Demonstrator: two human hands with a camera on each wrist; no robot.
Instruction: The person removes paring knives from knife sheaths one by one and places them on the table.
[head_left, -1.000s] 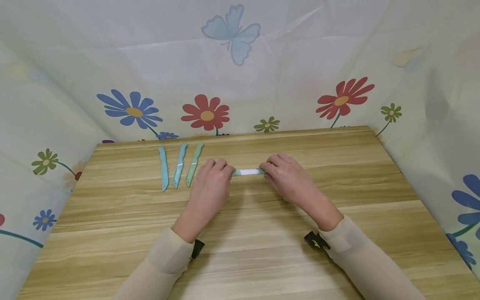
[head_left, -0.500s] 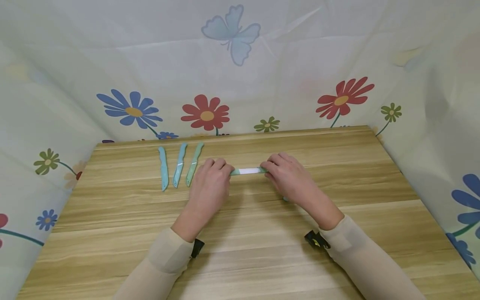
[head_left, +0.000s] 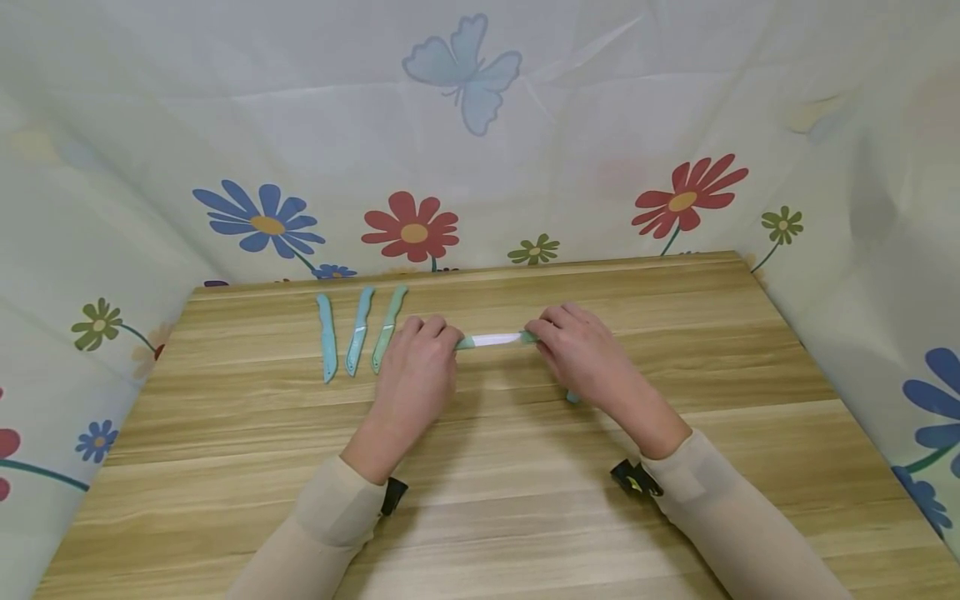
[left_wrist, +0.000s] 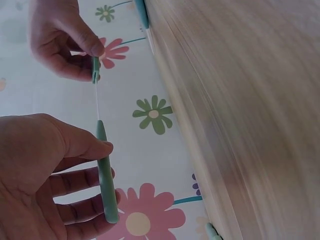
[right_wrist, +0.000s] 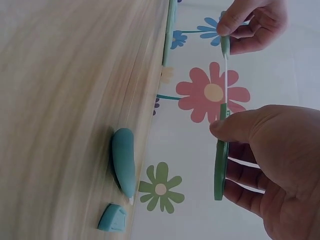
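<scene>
A small knife (head_left: 491, 340) with a bare pale blade and green handle is held level above the table between my hands. My left hand (head_left: 417, 367) pinches the handle (left_wrist: 106, 185) between thumb and fingers. In my right hand (head_left: 581, 354) is a green blade sheath (right_wrist: 221, 170), pinched between thumb and fingers. The blade's tip is right at the mouth of the sheath, with most of its length showing. Under my right hand, a teal rounded piece (right_wrist: 123, 162) and a smaller teal piece (right_wrist: 112, 218) lie on the table, mostly hidden in the head view.
Left of my hands, a bright blue sheathed knife (head_left: 327, 337), a light blue one (head_left: 360, 332) and a green one (head_left: 389, 328) lie side by side on the wooden table (head_left: 495, 517). A flower-printed curtain (head_left: 585, 167) encloses the table's back and sides.
More of the blade shows than before, its tapered tip now visible, as my hands have drawn slightly apart. A bit of teal has come into view beneath my right hand.
</scene>
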